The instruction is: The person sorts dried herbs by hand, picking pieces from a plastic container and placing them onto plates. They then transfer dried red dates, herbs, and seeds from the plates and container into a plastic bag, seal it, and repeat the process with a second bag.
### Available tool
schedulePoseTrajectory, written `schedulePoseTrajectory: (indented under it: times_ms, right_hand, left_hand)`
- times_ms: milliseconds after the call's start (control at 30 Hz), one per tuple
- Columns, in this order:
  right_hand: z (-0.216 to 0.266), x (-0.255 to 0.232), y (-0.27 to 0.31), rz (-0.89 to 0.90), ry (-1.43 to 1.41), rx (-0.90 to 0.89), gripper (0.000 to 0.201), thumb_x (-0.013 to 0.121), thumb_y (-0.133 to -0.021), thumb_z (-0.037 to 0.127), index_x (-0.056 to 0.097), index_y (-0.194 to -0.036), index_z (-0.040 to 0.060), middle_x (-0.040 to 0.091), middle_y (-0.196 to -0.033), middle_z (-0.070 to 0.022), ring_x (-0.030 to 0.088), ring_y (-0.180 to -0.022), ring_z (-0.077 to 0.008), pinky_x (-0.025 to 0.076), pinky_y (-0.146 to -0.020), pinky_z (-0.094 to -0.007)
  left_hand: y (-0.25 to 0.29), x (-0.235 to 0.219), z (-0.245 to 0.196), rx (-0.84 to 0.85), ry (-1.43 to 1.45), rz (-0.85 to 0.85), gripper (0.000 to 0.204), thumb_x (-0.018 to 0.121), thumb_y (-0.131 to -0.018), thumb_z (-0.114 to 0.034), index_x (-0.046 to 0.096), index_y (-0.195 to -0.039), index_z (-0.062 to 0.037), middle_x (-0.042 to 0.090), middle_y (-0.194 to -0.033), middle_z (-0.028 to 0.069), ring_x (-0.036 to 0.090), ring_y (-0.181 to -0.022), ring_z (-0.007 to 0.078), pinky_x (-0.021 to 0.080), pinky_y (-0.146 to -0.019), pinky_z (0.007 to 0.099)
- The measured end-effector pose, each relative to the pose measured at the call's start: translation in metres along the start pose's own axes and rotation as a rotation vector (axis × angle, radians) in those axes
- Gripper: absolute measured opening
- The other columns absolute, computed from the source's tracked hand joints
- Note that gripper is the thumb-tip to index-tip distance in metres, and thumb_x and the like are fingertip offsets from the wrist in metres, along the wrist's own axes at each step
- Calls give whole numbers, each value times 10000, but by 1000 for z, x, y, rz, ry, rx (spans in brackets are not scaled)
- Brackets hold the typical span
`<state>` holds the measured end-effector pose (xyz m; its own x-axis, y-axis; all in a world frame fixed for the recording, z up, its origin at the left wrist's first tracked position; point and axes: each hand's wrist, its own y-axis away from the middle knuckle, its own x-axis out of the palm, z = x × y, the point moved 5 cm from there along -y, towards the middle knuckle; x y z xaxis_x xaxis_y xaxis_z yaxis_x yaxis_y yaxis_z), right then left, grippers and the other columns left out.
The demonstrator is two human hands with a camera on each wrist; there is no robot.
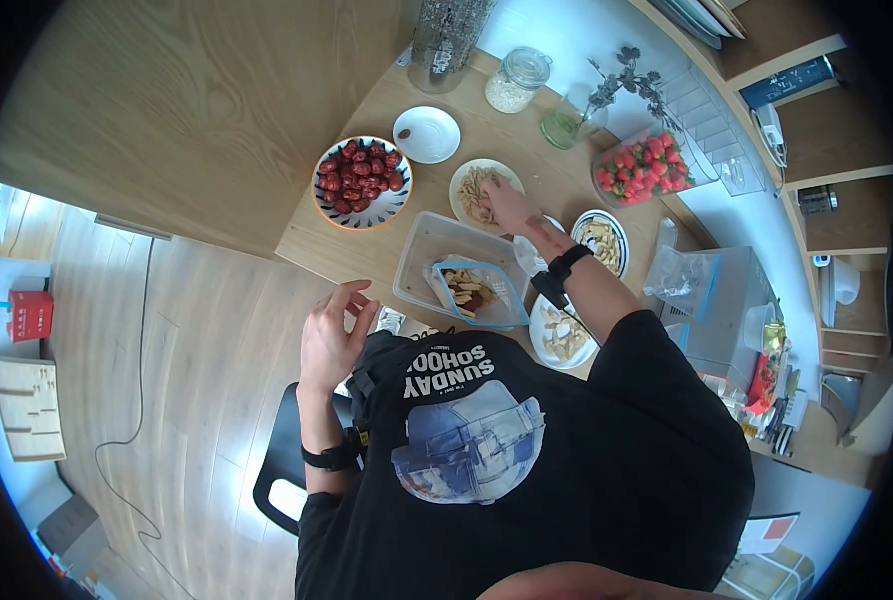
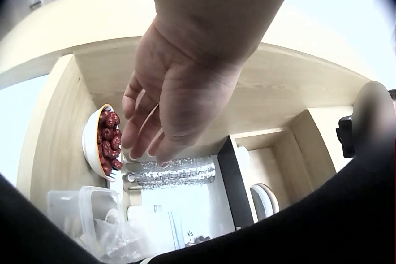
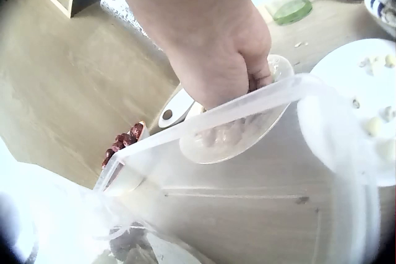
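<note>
My right hand (image 1: 511, 208) reaches down to a small pale plate (image 1: 454, 196) of beige dried strips (image 1: 472, 186). Its fingers curl in among the strips, and the fingertips are hidden in the right wrist view. Just in front of my body stands a clear plastic box (image 1: 414, 252). Inside it lies a blue-edged zip bag (image 1: 509, 298) holding pale slices and some dark red pieces. My left hand (image 1: 331, 335) hangs in the air by the table's edge, with loosely bent fingers and nothing in them.
A bowl (image 1: 403, 203) of red dates and a white saucer (image 1: 428, 128) stand on the left. Behind are a glass jar (image 1: 511, 90), a green vase (image 1: 563, 127) and a strawberry tub (image 1: 646, 172). A striped bowl (image 1: 621, 232) and white plate (image 1: 546, 352) hold pale pieces.
</note>
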<state>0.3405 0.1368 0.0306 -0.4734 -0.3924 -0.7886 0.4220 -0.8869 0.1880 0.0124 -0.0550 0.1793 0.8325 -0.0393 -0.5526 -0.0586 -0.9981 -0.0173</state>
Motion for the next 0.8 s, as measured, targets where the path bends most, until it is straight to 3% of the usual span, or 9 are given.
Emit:
schedulePoseTrajectory:
  times_ms: [100, 200, 467, 633, 700, 800]
  right_hand:
    - [6, -4, 3, 6, 235, 74, 225, 575, -948, 111, 487, -1147, 52, 516, -1195, -234, 603, -1034, -437, 497, -876, -490]
    - [3, 1, -1, -13, 235, 74, 251, 564, -908, 32, 490, -1148, 36, 523, -1169, -242, 594, -1049, -441, 495, -906, -464]
    - [-12, 0, 0, -95, 175, -4, 244, 589, -912, 68, 509, -1131, -5, 545, -1137, -262, 581, -1039, -453, 486, -891, -470]
    - [21, -28, 15, -193, 179, -79, 191, 566, -946, 140, 573, -1068, -6, 608, -1009, -244, 608, -979, -444, 485, -840, -482]
    - [19, -37, 15, -222, 19, 85, 183, 555, -969, 190, 595, -970, 12, 634, -1020, -213, 602, -939, -427, 483, -832, -487]
    - [54, -58, 27, -185, -169, 82, 219, 552, -985, 216, 580, -982, -2, 649, -967, -177, 614, -913, -396, 484, -800, -454]
  left_hand:
    - [-3, 0, -1, 29, -17, 5, 236, 700, -888, -114, 640, -1093, -13, 705, -834, 95, 667, -744, 246, 517, -730, 378]
    - [-7, 1, -5, 60, -26, 11, 239, 702, -888, -117, 640, -1094, -13, 706, -835, 91, 667, -744, 248, 517, -732, 378]
    - [-14, 1, -10, 111, -32, 47, 241, 700, -894, -118, 638, -1099, -9, 710, -839, 94, 671, -753, 252, 517, -736, 381]
    - [-24, 4, -14, 124, -33, 104, 262, 702, -896, -125, 635, -1116, 1, 714, -853, 107, 677, -762, 251, 520, -740, 376]
    - [-29, 7, -18, 146, -23, 126, 270, 703, -897, -128, 634, -1124, 3, 713, -857, 112, 679, -766, 253, 521, -743, 377]
    - [-35, 13, -26, 174, -6, 172, 290, 704, -898, -134, 630, -1141, 7, 710, -868, 120, 682, -773, 256, 523, -747, 380]
